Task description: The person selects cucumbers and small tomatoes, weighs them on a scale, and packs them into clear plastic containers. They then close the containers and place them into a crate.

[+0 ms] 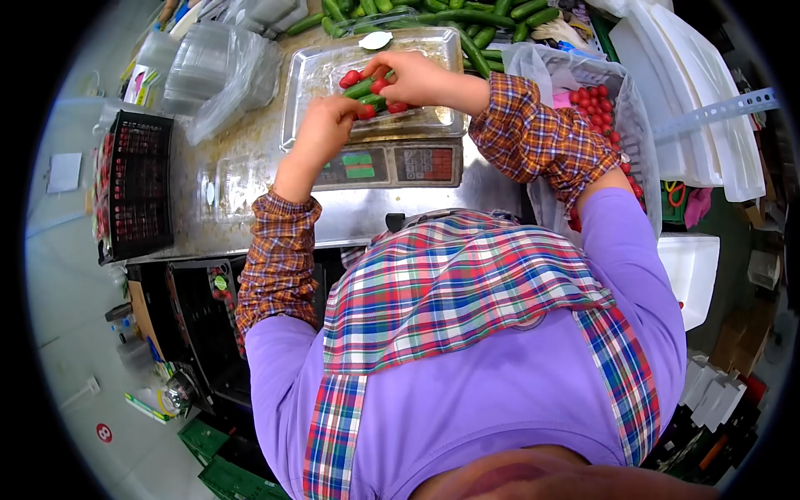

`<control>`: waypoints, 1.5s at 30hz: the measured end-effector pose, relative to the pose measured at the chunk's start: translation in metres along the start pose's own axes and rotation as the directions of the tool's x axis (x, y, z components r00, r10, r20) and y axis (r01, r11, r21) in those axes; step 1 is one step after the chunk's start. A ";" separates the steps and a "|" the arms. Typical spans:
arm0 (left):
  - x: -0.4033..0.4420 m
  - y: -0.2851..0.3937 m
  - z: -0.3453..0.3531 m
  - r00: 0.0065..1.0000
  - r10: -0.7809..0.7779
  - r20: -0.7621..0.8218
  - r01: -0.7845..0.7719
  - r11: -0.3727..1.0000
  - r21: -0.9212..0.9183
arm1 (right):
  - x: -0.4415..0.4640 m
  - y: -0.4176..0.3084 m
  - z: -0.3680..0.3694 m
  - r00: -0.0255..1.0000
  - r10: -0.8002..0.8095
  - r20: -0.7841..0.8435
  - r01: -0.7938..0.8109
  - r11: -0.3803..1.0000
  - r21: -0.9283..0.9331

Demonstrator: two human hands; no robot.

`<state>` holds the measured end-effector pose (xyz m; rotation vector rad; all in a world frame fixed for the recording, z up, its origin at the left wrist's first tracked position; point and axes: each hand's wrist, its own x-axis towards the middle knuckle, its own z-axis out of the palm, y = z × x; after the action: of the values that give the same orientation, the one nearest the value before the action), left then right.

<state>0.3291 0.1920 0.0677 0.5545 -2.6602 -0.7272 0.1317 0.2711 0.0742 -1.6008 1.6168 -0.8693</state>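
A clear plastic tray (304,79) lies on a weighing scale (387,167) with a keypad and a green-lit display. Small green cucumbers (360,89) and several red cherry tomatoes (397,107) sit in the middle, between my hands. My right hand (419,79) reaches in from the right, thumb and fingers pinched on a cherry tomato (380,86). On the left, the curled fingers of my left hand (327,125) close at another cherry tomato (366,112), beside the cucumbers. The fingertips partly hide what they touch.
Loose cucumbers (479,17) are piled behind the scale. A lined crate (646,108) of cherry tomatoes stands at my right. Stacked clear containers (200,75) in a plastic bag lie back left, above a black crate (142,187). White foam boxes (667,100) stand far right.
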 end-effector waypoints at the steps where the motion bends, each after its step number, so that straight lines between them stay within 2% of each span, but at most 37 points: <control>1: 0.000 -0.002 0.005 0.999 0.041 0.015 -0.041 0.998 0.047 | 0.002 0.006 0.005 0.999 -0.032 -0.015 0.032 0.999 0.037; 4: -0.001 -0.003 0.013 0.996 0.084 -0.001 -0.083 0.990 0.112 | 0.001 0.007 0.009 0.998 -0.029 -0.061 0.027 0.999 -0.029; 6: -0.002 0.001 0.010 0.995 0.103 -0.007 -0.101 0.988 0.116 | 0.002 0.010 0.003 0.980 -0.144 -0.135 0.128 0.984 -0.120; 9: 0.000 0.015 0.005 0.983 0.069 -0.170 -0.051 0.993 0.107 | 0.012 0.022 -0.007 0.956 -0.203 -0.212 0.168 0.971 -0.171; 12: -0.001 0.007 0.015 0.999 -0.018 -0.049 0.020 0.999 0.047 | 0.024 0.034 -0.015 0.951 -0.176 -0.253 0.132 0.975 -0.180; 14: -0.002 0.010 0.013 0.998 -0.026 -0.049 0.028 0.998 0.057 | 0.031 0.043 -0.016 0.957 -0.150 -0.248 0.105 0.977 -0.186; 15: -0.002 0.012 0.012 0.998 -0.025 -0.054 0.028 0.997 0.066 | 0.031 0.043 -0.016 0.955 -0.177 -0.240 0.102 0.950 -0.294; 18: 0.006 0.005 0.011 0.986 -0.157 -0.046 0.157 0.988 -0.015 | 0.038 0.066 -0.011 0.899 -0.332 -0.287 0.188 0.882 -0.432; 24: 0.033 0.012 0.014 0.972 -0.090 -0.215 0.113 0.989 0.096 | 0.021 0.059 -0.023 0.884 -0.302 -0.357 0.141 0.900 -0.413; 29: 0.062 0.006 0.040 0.979 -0.026 -0.203 0.062 0.982 0.176 | -0.024 0.062 -0.064 0.879 -0.294 -0.375 0.106 0.888 -0.447; 30: 0.065 0.007 0.043 0.982 -0.015 -0.187 0.051 0.981 0.188 | -0.040 0.057 -0.075 0.909 -0.198 -0.368 0.031 0.910 -0.414; 31: 0.068 0.006 0.044 0.983 0.032 -0.182 0.006 0.979 0.204 | -0.052 0.062 -0.085 0.884 -0.261 -0.389 0.083 0.905 -0.417; 33: 0.073 0.001 0.044 0.979 0.122 -0.164 -0.082 0.969 0.231 | -0.087 0.071 -0.108 0.888 -0.200 -0.414 0.012 0.910 -0.414; 35: 0.074 -0.001 0.045 0.988 0.074 -0.135 -0.055 0.988 0.142 | -0.123 0.094 -0.131 0.888 -0.113 -0.447 -0.112 0.888 -0.447; 37: 0.075 -0.002 0.046 0.992 0.043 -0.114 -0.033 0.995 0.091 | -0.161 0.108 -0.145 0.868 -0.045 -0.495 -0.156 0.921 -0.356; 39: 0.074 -0.003 0.046 0.994 0.033 -0.109 -0.024 0.996 0.080 | -0.196 0.123 -0.154 0.837 0.132 -0.530 -0.347 0.878 -0.330; 42: 0.074 0.000 0.045 0.995 0.029 -0.100 -0.017 0.993 0.119 | -0.236 0.154 -0.158 0.838 0.315 -0.445 -0.505 0.757 -0.414; 45: 0.076 -0.005 0.046 0.988 0.093 -0.121 -0.072 0.983 0.169 | -0.260 0.168 -0.142 0.850 0.367 -0.378 -0.521 0.690 -0.502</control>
<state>0.2456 0.1727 0.0433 0.5107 -2.6190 -0.4354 -0.0784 0.5327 0.0131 -1.3812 2.5139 -0.3069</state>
